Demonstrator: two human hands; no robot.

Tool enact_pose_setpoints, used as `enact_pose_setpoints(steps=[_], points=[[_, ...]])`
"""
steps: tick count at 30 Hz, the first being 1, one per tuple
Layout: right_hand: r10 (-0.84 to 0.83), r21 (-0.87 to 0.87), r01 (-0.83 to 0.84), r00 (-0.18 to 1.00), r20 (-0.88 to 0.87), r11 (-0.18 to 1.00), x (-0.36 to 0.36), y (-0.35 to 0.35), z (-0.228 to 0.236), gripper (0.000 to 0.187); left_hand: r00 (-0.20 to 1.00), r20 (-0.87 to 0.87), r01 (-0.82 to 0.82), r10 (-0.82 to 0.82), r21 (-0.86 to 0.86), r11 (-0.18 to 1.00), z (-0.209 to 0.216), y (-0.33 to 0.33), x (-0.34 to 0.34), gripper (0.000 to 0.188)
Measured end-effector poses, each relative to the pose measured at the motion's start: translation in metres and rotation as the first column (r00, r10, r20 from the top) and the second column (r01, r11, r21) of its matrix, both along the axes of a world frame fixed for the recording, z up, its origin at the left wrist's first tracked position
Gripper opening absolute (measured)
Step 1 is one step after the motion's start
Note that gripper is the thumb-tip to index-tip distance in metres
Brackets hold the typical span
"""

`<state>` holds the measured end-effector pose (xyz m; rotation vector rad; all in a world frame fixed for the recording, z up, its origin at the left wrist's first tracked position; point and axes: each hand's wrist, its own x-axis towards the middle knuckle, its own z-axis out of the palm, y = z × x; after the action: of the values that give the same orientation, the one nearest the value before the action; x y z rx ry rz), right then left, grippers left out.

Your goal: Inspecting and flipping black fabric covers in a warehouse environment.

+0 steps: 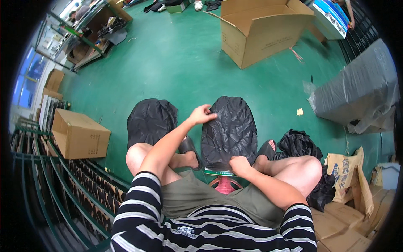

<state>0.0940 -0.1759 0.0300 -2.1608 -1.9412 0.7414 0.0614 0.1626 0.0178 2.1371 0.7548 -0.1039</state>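
Note:
Between my legs a black plastic cover (228,126) with a rounded far end and wrinkled surface lies over something I cannot make out. A white and green strip (219,172) shows at its near edge. At the cover's upper left edge, my left hand (203,115) has bent fingers, with thumb and fingertips at the black material. My right hand (240,166) is closed on the cover's near edge, toward its right side. Another black-covered piece (152,122) of similar shape lies beyond my left knee.
Crumpled black plastic (299,145) lies by my right foot. A large open carton (264,35) stands ahead, and a smaller carton (82,134) at left beside a green metal rack (54,189). On the right are a plastic-wrapped stack (357,88) and a torn paper sack (346,172).

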Motion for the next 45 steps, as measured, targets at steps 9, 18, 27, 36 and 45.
enact_pose_setpoints(steps=[9,18,27,36,45], points=[[-0.051,0.001,0.051,0.998,0.030,0.999,-0.012,0.006,-0.009,0.013,0.982,-0.187,-0.115,0.035,-0.437,0.892,-0.022,0.017,0.099,0.101],[-0.067,-0.143,0.071,0.997,0.034,0.987,-0.022,0.011,-0.010,0.014,0.750,-0.390,0.500,-0.534,-0.195,0.844,-0.018,0.014,0.185,0.103],[-0.063,-0.206,0.076,0.996,0.069,0.976,-0.016,0.018,-0.007,0.014,0.788,-0.305,0.596,-0.535,0.158,0.788,-0.033,-0.001,0.182,0.096],[0.020,-0.056,-0.015,0.996,0.085,0.998,-0.003,0.025,0.019,0.011,0.886,-0.105,0.456,-0.451,0.370,0.809,0.055,-0.010,0.152,0.082],[-0.020,0.120,-0.008,0.973,0.231,0.993,0.072,0.022,0.234,0.019,0.992,0.110,0.053,-0.057,0.043,0.998,0.155,0.014,0.077,0.090]])
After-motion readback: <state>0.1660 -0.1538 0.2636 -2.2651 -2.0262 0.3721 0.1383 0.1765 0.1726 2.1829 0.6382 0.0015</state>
